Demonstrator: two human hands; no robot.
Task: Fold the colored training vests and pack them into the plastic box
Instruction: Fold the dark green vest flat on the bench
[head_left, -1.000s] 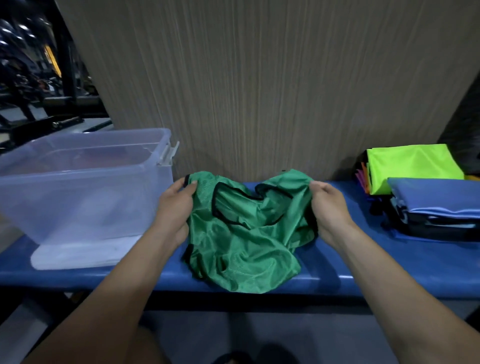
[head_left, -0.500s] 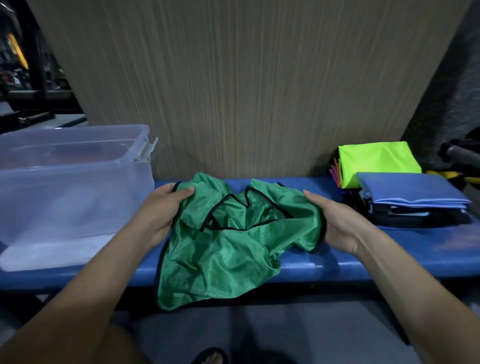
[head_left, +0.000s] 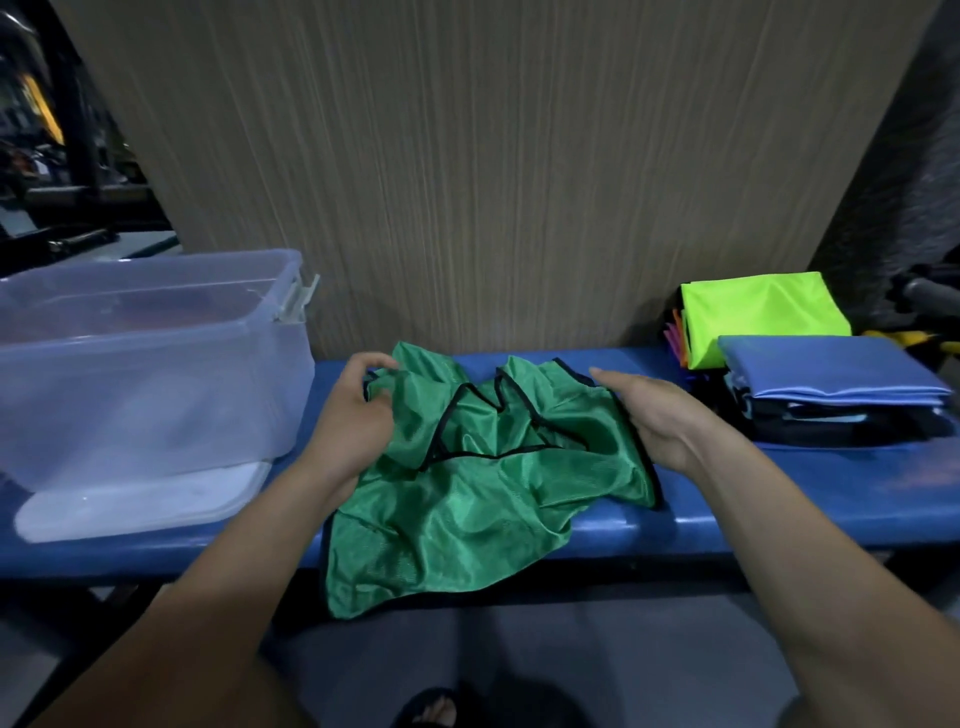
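Observation:
A green mesh vest (head_left: 467, 499) with black trim lies crumpled on the blue bench (head_left: 779, 504), its lower edge hanging over the front. My left hand (head_left: 353, 410) pinches the vest's left shoulder strap between thumb and curled fingers. My right hand (head_left: 660, 415) lies against the vest's right side with its fingers fairly straight; whether it grips the cloth is hidden. The clear plastic box (head_left: 156, 374) stands on the bench to the left, beside my left hand.
The box sits on its white lid (head_left: 140, 504). At the right end of the bench lies a stack of folded vests, a neon yellow one (head_left: 763, 317) behind a blue one (head_left: 831, 374). A wood-grain wall (head_left: 467, 182) rises right behind the bench.
The vest has been spread wider and its hem now drapes over the bench's front edge. My left hand has shifted its hold to the left strap, and my right hand has flattened against the right side.

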